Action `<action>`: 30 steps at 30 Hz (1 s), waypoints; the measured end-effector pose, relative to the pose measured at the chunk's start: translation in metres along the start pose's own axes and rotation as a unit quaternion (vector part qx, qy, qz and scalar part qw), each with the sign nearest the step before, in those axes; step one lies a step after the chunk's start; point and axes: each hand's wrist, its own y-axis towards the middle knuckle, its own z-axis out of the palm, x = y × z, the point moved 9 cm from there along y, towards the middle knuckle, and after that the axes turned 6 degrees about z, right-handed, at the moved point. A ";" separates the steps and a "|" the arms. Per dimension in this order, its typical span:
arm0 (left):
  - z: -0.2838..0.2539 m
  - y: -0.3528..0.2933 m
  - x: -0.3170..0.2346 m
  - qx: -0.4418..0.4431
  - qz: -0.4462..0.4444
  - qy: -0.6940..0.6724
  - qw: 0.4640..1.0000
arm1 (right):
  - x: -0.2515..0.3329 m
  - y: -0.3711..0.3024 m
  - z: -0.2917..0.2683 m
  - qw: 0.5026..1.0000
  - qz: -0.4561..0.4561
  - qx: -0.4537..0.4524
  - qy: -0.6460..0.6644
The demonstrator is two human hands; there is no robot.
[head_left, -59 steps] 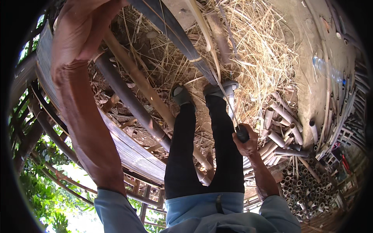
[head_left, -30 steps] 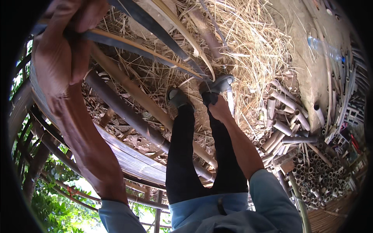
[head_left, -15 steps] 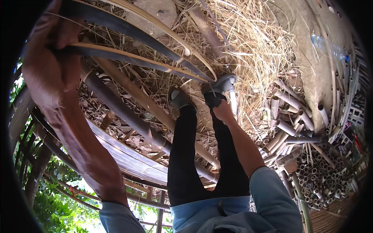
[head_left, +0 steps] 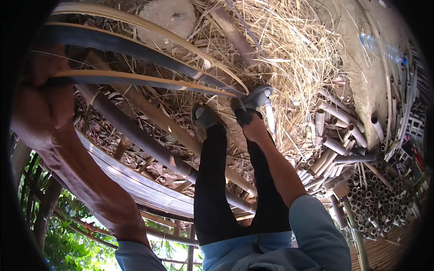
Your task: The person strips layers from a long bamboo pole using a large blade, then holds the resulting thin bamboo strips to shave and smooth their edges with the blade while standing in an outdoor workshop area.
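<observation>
At the far left my left hand (head_left: 43, 101) is closed round a long split bamboo strip (head_left: 135, 79), pale on its edge and dark on its face. A wider dark strip (head_left: 122, 47) and a pale strip (head_left: 149, 28) arch above it. All of them run right and draw together by my grey shoe (head_left: 258, 97). Beside that shoe, my right hand (head_left: 255, 128) is closed on something dark, from which a thin grey piece points toward the strips' ends. The kind of thing it grips is hidden.
Bamboo poles (head_left: 135, 131) slant across the left, above a slatted bamboo surface (head_left: 135, 176). Straw (head_left: 298, 58) covers the ground ahead, near a round stone (head_left: 167, 22). Cut bamboo pieces (head_left: 334, 144) and stacked tubes (head_left: 375, 203) lie right, below a plastic bottle (head_left: 382, 49).
My left hand has moved left and somewhat nearer, drawing the bamboo strip with it. The other strips have shifted the same way. My right hand stays by the shoe, shifted slightly left.
</observation>
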 end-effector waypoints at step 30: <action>0.084 -0.009 0.017 -0.176 0.030 0.203 0.963 | 0.037 -0.026 -0.069 0.972 0.008 0.126 -0.197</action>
